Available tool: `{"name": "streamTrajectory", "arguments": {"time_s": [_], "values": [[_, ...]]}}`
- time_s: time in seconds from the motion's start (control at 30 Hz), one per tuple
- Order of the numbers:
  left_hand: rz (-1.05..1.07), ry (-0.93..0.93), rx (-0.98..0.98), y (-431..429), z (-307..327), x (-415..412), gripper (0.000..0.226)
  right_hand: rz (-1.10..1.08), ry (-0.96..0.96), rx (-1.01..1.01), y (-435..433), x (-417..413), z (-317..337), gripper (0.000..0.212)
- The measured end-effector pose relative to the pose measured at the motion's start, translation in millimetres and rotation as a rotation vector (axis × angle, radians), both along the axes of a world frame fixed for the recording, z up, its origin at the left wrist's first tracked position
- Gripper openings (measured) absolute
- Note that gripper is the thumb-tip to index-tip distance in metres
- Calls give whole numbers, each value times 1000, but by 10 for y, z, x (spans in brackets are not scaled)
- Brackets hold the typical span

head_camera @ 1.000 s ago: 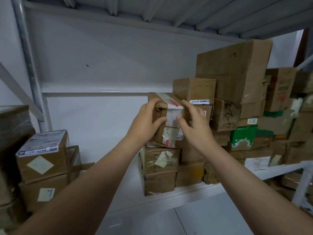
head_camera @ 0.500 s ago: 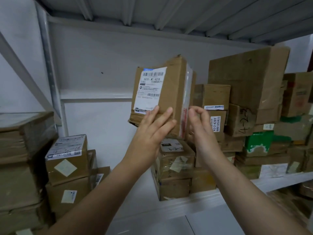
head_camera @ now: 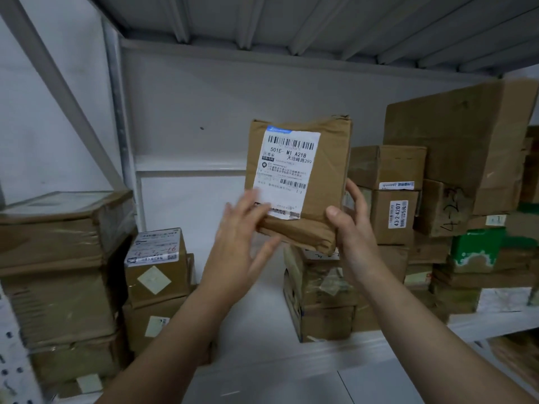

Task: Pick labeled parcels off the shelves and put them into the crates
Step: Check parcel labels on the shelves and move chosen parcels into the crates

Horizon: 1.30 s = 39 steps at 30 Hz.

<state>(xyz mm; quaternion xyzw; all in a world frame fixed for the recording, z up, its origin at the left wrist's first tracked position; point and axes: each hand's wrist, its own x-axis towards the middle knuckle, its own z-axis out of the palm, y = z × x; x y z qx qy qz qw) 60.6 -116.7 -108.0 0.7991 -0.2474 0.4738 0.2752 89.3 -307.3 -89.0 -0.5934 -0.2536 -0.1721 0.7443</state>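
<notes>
While motion blur softens the left side, the grip on the right is plain. The thumb of the right hand presses the front face of the parcel near its lower right corner. Its fingers curl round the right edge to the back, so the parcel is pinched between thumb and fingers.

The left hand is spread, fingers straight and fanned. The fingertips sit at the parcel's lower left corner, over the bottom edge of the label. Whether they press the wrapper or merely overlap it cannot be told through the blur.

The parcel is wrapped in creased brown paper. It is held upright with a slight tilt, lifted clear of the shelf, front face toward the camera. The white label carries a blue strip at the top and two barcodes, and covers the left part of that face.

Directly beneath the parcel, a stack of boxes stands on the white shelf. To the right are a stickered box, a large box above it, and a green box lower down. To the left, a small box with a label rests on another box, just beside tall taped boxes at the frame's edge. The ribbed grey upper shelf runs overhead.
</notes>
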Motion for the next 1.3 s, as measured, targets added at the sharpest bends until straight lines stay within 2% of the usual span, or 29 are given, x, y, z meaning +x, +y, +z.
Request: {"name": "streamTrajectory", "arguments": {"time_s": [0.07, 0.13, 0.23, 0.4, 0.57, 0.73, 0.87, 0.97, 1.1, 1.23, 1.3], "values": [[-12, 135, -247, 18, 14, -87, 51, 35, -33, 14, 21, 25, -40, 84], [-182, 217, -411, 38, 44, -147, 63, 67, -45, 27, 49, 48, -67, 72], [-195, 195, -475, 84, 23, -205, 63, 54, -13, 65, 123, 96, -94, 53], [-166, 145, -506, 128, 16, -255, 58, 36, -48, 23, 236, 22, -86, 38], [-14, 180, -408, 216, -40, -357, 66, -34, -105, -55, 313, -115, -102, 26], [218, 159, -187, 228, -212, -558, 82, -33, -169, -141, 319, -306, -400, 60], [344, 223, -81, 161, -549, -706, 80, -13, -95, -131, 302, -397, -929, 75], [377, 267, -11, 100, -870, -708, 81, -29, -37, -113, 325, -416, -1215, 74], [385, 250, 14, 51, -1062, -693, 80, -88, -68, -148, 302, -411, -1461, 70], [432, 295, 20, 36, -1146, -655, 70, -228, -111, -385, 229, -376, -1587, 46], [449, 335, 22, 43, -1183, -628, 64, -235, -111, -500, 176, -336, -1610, 57]]}}
